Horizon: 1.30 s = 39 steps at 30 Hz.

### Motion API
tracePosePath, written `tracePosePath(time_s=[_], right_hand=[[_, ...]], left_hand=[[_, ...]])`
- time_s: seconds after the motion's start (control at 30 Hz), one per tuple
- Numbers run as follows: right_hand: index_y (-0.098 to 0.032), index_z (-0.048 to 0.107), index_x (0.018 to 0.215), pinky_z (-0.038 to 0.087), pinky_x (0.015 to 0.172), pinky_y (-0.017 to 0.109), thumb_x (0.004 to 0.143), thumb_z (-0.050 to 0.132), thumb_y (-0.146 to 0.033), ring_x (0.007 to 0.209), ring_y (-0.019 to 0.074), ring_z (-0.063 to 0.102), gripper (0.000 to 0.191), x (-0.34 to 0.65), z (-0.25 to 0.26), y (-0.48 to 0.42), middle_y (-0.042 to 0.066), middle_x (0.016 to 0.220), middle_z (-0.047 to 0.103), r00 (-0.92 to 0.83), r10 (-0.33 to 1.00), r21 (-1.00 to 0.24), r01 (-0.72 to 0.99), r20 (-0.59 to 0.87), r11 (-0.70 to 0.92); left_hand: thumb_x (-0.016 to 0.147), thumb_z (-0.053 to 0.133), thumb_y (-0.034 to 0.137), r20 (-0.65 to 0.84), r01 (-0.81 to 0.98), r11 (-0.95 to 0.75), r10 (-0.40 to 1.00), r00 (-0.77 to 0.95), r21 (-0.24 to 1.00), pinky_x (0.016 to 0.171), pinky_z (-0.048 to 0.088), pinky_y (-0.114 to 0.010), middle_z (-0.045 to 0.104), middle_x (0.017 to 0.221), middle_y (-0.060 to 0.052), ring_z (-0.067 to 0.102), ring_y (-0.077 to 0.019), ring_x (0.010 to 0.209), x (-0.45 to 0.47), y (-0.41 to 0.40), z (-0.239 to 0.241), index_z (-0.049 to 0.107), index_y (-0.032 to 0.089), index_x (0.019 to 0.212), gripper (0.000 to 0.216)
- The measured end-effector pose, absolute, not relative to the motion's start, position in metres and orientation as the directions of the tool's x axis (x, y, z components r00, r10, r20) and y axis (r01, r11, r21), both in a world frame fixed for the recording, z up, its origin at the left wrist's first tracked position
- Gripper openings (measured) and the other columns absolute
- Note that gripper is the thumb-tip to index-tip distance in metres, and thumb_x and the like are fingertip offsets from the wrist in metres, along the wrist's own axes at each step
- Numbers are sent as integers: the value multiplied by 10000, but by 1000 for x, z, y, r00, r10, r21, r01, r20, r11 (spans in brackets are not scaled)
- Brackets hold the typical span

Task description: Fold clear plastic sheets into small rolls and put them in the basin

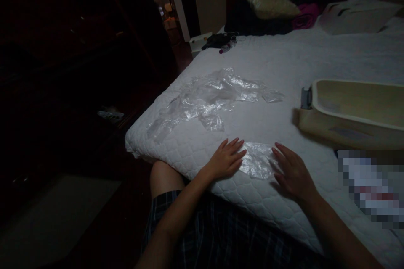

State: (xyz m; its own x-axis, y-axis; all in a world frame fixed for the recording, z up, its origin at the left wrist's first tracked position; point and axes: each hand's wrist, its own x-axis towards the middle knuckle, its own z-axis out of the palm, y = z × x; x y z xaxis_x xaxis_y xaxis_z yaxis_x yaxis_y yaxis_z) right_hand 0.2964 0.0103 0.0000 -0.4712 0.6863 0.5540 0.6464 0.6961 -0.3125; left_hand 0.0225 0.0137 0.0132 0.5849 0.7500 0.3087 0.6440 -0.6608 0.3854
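A clear plastic bag [258, 160] lies flat on the white quilted bed [189, 151], close to its front edge. My left hand [227, 160] rests on the bag's left side, palm down with the fingers spread. At the bag's right edge is my right hand [293, 172], fingers stretched out and apart; whether its fingertips press on the plastic I cannot tell. Beyond my hands, several more clear plastic bags [214, 92] lie crumpled in a loose spread.
A cream plastic bin [341, 128] with a grey latch stands on the right. A blurred-out item [369, 189] lies nearer me. Farther back are a pillow [273, 5], a magenta roll [305, 16] and dark cloth [217, 40]. The bed's left edge drops to a dark floor.
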Motion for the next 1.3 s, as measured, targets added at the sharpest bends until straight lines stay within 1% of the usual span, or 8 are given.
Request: tracePosePath(time_s=[0.13, 0.27, 0.37, 0.47, 0.67, 0.87, 1.03, 1.3], right_hand=[[-220, 561, 1260, 490, 827, 470, 886, 456, -421, 946, 298, 620, 438, 298, 4, 8, 139, 1092, 646, -43, 867, -582, 725, 496, 369], [-218, 663, 823, 485, 675, 372, 886, 427, -550, 706, 234, 629, 412, 300, 17, 16, 75, 758, 685, 189, 974, -793, 609, 128, -14], [-226, 659, 735, 470, 623, 356, 850, 470, -590, 649, 226, 630, 425, 301, 22, 22, 59, 682, 685, 168, 986, -795, 601, 17, -89], [-228, 688, 800, 483, 649, 368, 796, 558, -566, 703, 245, 658, 363, 301, 19, 26, 65, 742, 715, 146, 989, -784, 616, 25, -71], [-198, 669, 862, 489, 562, 330, 649, 729, -498, 619, 208, 639, 373, 296, 14, 36, 59, 708, 703, 49, 994, -918, 380, -100, -112], [-204, 634, 918, 471, 499, 276, 551, 821, -446, 583, 168, 613, 478, 294, 20, 44, 39, 719, 688, 5, 983, -974, 135, -185, -184], [-192, 622, 918, 435, 459, 242, 608, 793, -513, 551, 130, 571, 478, 296, 12, 46, 32, 723, 670, -23, 950, -944, 121, -312, -307], [-169, 645, 730, 448, 495, 267, 572, 802, -556, 571, 141, 554, 446, 296, 27, 42, 42, 669, 629, -200, 912, -925, 213, -357, -315]], left_hand=[[898, 492, 322, 379, 598, -667, 745, 549, 445, 1133, 240, -534, 443, 1459, -119, 328, -269, 1403, 21, 12, 12, 519, 239, 1296, 407], [860, 531, 357, 430, 645, -462, 875, 221, 609, 919, 459, -393, 634, 1163, -134, 592, -241, 1062, 24, 7, 17, 642, 197, 1086, 299], [870, 511, 363, 210, 649, -112, 975, -75, 753, 717, 466, -306, 655, 826, -66, 595, -178, 751, 28, 6, 27, 670, 187, 851, 238], [828, 564, 420, -26, 617, 86, 994, -106, 783, 628, 417, -277, 631, 693, -28, 560, -162, 651, 30, 9, 35, 657, 183, 737, 271], [740, 663, 330, -136, 586, 147, 989, -63, 797, 621, 396, -255, 644, 717, -17, 560, -145, 661, 33, 24, 33, 655, 176, 759, 156], [617, 729, 117, -325, 181, 319, 946, 6, 930, 511, 358, -183, 533, 595, 63, 484, -58, 499, 35, 48, 23, 574, 151, 764, 216], [581, 794, 160, -419, -58, 419, 908, 15, 906, 417, 287, -166, 518, 591, 97, 418, -22, 387, 35, 46, 19, 573, 151, 925, 409], [516, 842, 185, -351, -98, 352, 936, 22, 931, 482, 333, -157, 596, 691, 39, 489, -23, 498, 32, 43, 12, 618, 121, 855, 411]])
